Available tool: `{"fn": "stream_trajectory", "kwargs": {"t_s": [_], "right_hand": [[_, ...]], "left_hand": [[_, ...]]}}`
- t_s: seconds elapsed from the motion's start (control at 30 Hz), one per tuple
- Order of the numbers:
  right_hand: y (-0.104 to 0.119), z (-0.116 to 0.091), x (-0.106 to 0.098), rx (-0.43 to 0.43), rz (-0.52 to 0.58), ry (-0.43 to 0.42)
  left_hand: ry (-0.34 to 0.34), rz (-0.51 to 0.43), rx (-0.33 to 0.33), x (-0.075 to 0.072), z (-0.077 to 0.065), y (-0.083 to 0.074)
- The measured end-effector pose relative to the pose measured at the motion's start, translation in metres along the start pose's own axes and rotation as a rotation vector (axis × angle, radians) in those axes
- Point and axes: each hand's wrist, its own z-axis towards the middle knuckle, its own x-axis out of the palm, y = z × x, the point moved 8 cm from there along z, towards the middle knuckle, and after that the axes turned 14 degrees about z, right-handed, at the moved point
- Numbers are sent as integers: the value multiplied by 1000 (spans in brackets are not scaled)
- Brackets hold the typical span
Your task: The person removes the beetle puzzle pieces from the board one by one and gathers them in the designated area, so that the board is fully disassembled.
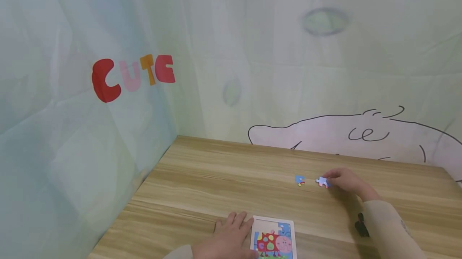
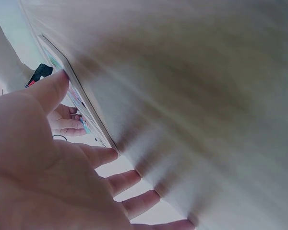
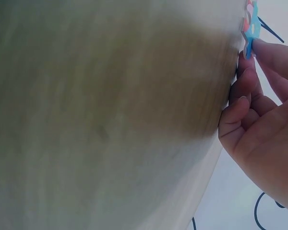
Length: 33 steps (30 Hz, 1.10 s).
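Note:
My left hand point(image 1: 231, 237) lies on the wooden table with its fingers spread and fairly straight. Its thumb touches the left edge of a white-framed jigsaw tray point(image 1: 294, 237), also visible edge-on in the left wrist view. In the tray is a partly assembled picture of a red, spotted ladybird with a pink face; a pale gap shows at its upper left. Farther off, my right hand point(image 1: 346, 181) pinches a light blue puzzle piece point(image 1: 322, 182) between thumb and fingers, close to the tabletop. The right wrist view shows this piece point(image 3: 252, 28) at the fingertips, partly covered.
Another loose blue puzzle piece point(image 1: 299, 179) lies just left of the right hand. A black device point(image 1: 361, 227) is at the right wrist. Fabric walls point(image 1: 216, 50) border the table's left and far sides; the table surface point(image 1: 202, 170) stretches between them.

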Motion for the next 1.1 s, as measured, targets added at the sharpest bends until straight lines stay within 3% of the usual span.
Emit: {"fn": "stream_trajectory", "kwargs": {"t_s": [0.27, 0.63, 0.9, 1.1], "right_hand": [[6, -4, -1, -51, -2, -5], [6, -6, -6, -57, -3, -19], [31, -15, -10, -174, 17, -20], [58, -26, 1, -236, 49, 25]], "left_hand": [[-31, -13, 9, 0, 1, -1], [-39, -16, 24, 1, 1, -1], [-16, -17, 13, 1, 2, -1], [-34, -3, 8, 1, 1, -2]]}}
